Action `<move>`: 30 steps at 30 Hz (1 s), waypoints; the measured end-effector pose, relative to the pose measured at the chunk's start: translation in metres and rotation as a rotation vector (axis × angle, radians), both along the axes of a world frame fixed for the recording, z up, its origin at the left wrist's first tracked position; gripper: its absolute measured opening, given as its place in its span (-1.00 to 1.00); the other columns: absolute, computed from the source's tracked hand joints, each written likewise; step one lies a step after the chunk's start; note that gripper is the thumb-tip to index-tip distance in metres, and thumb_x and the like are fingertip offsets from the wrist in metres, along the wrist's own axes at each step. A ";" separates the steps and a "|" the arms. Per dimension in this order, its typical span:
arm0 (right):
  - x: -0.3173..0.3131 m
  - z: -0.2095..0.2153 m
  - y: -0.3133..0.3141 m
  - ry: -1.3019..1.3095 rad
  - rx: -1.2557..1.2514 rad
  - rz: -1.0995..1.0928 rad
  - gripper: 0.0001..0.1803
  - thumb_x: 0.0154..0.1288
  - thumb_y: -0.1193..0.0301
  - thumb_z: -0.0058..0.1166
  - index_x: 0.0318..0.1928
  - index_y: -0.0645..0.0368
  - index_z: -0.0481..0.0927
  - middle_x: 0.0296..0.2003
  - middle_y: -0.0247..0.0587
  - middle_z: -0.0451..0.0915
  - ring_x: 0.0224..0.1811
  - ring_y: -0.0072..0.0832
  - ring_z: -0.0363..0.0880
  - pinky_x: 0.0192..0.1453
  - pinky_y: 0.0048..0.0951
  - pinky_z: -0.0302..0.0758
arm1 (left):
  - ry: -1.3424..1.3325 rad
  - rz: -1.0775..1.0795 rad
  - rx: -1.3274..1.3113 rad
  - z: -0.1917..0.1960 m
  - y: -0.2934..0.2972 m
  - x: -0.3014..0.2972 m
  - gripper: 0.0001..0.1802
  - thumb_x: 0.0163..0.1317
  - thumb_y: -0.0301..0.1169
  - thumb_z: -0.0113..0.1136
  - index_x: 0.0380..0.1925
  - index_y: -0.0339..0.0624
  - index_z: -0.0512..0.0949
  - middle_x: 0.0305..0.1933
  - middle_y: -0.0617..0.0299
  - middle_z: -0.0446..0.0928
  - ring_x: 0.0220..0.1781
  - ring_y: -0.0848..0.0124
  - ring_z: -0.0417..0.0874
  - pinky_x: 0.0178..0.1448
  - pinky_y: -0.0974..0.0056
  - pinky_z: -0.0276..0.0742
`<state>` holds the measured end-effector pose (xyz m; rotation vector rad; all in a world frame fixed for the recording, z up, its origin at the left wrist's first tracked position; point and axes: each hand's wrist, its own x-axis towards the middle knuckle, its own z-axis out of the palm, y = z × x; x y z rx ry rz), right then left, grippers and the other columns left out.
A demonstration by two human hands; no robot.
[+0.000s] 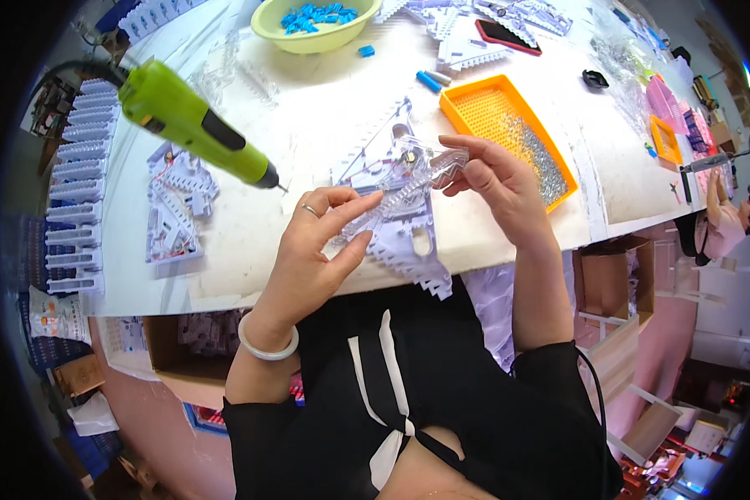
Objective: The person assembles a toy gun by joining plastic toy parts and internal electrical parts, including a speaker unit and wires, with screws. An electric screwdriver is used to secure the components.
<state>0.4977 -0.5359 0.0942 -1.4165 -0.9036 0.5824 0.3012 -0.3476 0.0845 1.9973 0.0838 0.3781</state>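
Note:
Between my two hands is a clear, ridged plastic strip (421,185). The thumb and fingers of my left hand (312,242) pinch its near-left end. At its far-right end, my right hand (504,185) grips it with thumb and fingers. Directly beneath the strip, a pale lavender plastic housing (408,250) with stair-stepped edges lies on the table; the strip and my hands hide part of its inside. Left of my hands a green electric screwdriver (196,121) hangs at a slant, its bit pointing down toward the table.
An orange tray (508,133) of small metal screws stands right of the housing. Another housing (177,204) with wires lies at left, beside a row of stacked lavender parts (79,192). At the back are a yellow bowl (308,42) of blue pieces and a phone (508,36).

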 end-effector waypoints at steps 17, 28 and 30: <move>0.050 0.009 0.059 -0.085 0.121 -0.079 -0.47 0.39 0.34 0.24 0.23 0.34 0.38 -0.18 -0.18 0.66 -0.15 -0.54 0.67 -0.07 -0.56 0.58 | -0.236 0.299 -0.703 0.021 0.049 0.112 -0.40 0.30 -0.53 0.27 0.33 -0.28 0.32 -0.15 0.15 0.54 -0.13 0.34 0.71 0.06 0.32 0.66; 0.070 -0.011 0.089 0.037 0.060 -0.397 -0.46 0.30 0.35 0.34 0.14 0.31 0.37 -0.28 -0.12 0.72 -0.36 -0.54 0.70 -0.33 -0.64 0.47 | 0.115 0.249 -0.790 -0.016 0.060 0.088 -0.60 0.36 -0.48 0.22 0.16 -0.34 0.49 -0.07 0.02 0.65 0.00 0.33 0.69 0.11 0.30 0.63; 0.067 -0.020 0.092 0.067 0.092 -0.431 -0.48 0.32 0.34 0.32 0.11 0.31 0.37 -0.27 -0.11 0.74 -0.37 -0.52 0.72 -0.36 -0.64 0.45 | 0.142 0.265 -0.777 -0.015 0.059 0.088 -0.63 0.33 -0.49 0.26 0.11 -0.36 0.53 -0.04 0.02 0.65 0.02 0.36 0.67 0.09 0.32 0.62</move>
